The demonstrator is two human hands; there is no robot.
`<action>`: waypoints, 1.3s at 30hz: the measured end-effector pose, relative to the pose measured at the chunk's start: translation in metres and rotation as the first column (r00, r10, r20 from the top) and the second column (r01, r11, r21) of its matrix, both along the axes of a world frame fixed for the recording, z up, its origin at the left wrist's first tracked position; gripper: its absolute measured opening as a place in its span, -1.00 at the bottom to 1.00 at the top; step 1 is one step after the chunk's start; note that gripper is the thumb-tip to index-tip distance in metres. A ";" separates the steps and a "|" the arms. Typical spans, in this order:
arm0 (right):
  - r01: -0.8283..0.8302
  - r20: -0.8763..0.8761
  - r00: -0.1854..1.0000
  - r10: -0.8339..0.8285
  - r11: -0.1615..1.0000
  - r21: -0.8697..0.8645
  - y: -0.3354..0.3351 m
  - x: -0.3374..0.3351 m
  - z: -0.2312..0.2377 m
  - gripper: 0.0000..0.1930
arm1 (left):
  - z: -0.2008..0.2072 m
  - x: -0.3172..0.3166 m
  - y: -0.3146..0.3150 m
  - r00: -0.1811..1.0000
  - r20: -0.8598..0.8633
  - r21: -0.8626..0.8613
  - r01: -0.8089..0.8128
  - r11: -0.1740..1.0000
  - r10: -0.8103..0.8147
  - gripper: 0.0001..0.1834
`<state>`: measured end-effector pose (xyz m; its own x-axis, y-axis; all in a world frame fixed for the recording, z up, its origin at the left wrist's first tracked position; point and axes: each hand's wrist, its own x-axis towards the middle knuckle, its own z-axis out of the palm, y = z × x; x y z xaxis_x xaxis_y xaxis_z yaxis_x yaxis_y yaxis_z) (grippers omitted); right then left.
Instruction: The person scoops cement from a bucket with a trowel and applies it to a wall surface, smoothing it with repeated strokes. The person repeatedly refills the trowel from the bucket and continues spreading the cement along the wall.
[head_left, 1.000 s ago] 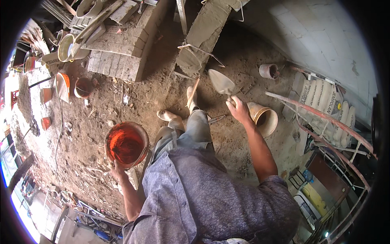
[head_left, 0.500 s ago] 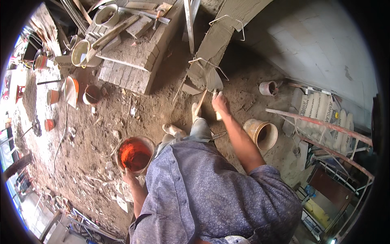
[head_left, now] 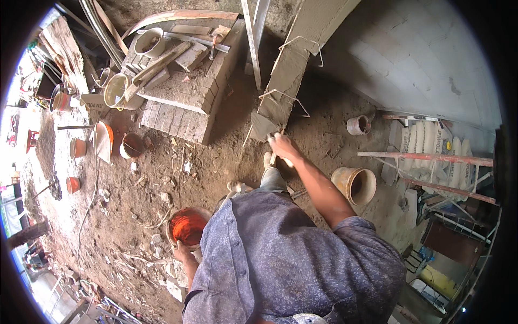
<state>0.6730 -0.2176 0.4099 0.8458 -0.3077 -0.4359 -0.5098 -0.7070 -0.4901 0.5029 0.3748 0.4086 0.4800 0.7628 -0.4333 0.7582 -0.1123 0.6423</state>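
My right hand (head_left: 280,147) is closed round the handle of a pointed trowel (head_left: 263,127). The grey blade lies at the lower left edge of a column (head_left: 294,67) coated in wet grey mortar. Bent wire clamps (head_left: 284,96) cross that column. Low on the left, my left hand (head_left: 184,252) grips the rim of a bucket (head_left: 189,227) with an orange-red inside, held beside my body. How much mortar is in it I cannot tell. My boot (head_left: 268,160) stands just below the right hand.
A stepped block platform (head_left: 178,120) at the upper left carries a pail (head_left: 150,43), boards and a hammer (head_left: 214,44). Right of me lies a tipped bucket (head_left: 353,186), with a smaller pail (head_left: 358,125) farther off. A rusty metal frame (head_left: 426,156) stands before stacked sacks (head_left: 426,141).
The trowel has swung left from the column's lower end to its left edge, its blade now pointing up-left. The view has shifted a little; my left hand keeps its hold on the bucket.
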 end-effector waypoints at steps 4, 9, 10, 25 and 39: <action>-0.126 -0.040 0.992 0.120 0.973 -0.193 -0.031 -0.004 0.044 -0.63 | -0.009 -0.007 -0.001 0.999 0.049 0.053 -0.014 0.999 0.011 -0.47; -0.146 -0.056 0.989 0.134 0.931 -0.334 -0.074 0.003 0.009 -0.62 | -0.019 0.003 0.007 0.993 0.007 0.065 0.119 0.991 -0.120 -0.48; -0.119 -0.083 0.992 0.097 0.940 -0.320 -0.076 0.007 0.026 -0.60 | -0.018 0.003 0.006 0.996 0.039 0.010 0.076 0.997 -0.077 -0.50; 0.189 -0.021 0.978 -0.208 0.923 -0.337 -0.072 0.046 -0.023 -0.65 | 0.004 0.035 -0.019 0.973 0.023 0.011 0.227 0.974 -0.228 -0.50; 0.479 0.068 0.878 -0.475 0.861 -0.169 -0.032 -0.014 -0.043 -0.54 | -0.007 0.027 -0.013 0.982 0.008 -0.033 0.186 0.982 -0.186 -0.51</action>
<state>0.6593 -0.2493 0.3669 0.5853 -0.7454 -0.3191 -0.7968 -0.4558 -0.3967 0.5298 0.3621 0.4021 0.6147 0.6448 -0.4543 0.7227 -0.2297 0.6518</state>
